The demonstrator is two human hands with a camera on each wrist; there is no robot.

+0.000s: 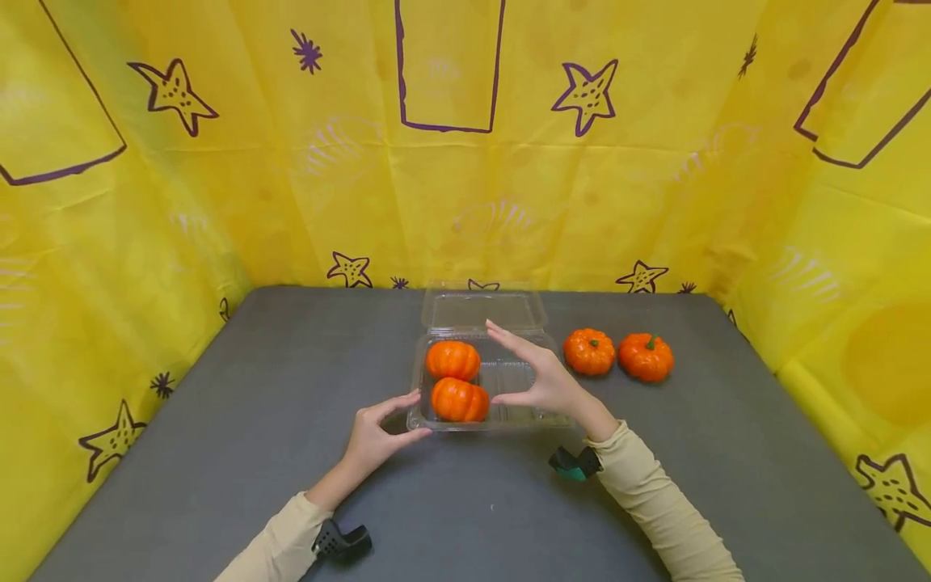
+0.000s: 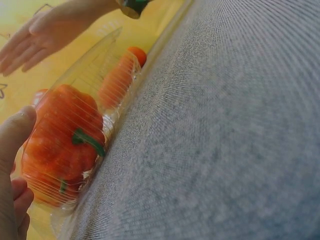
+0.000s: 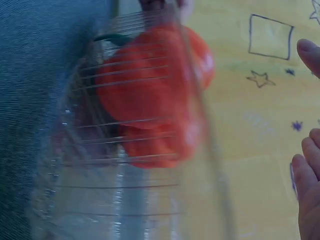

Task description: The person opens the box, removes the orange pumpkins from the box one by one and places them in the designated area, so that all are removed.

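Note:
Two small orange pumpkins, a rear one and a front one, lie in the left part of a clear plastic clamshell box. Its lid is folded back, away from me. At the box's front left corner, my left hand holds the edge between thumb and fingers; the left wrist view shows the thumb along the wall. Above the box's right part hovers my right hand, thumb and fingers spread apart with nothing between them. Through the ribbed wall, the right wrist view shows the pumpkins.
Two more orange pumpkins, one beside the box and another farther right, sit on the dark grey table. A yellow patterned cloth hangs behind the table and along both sides.

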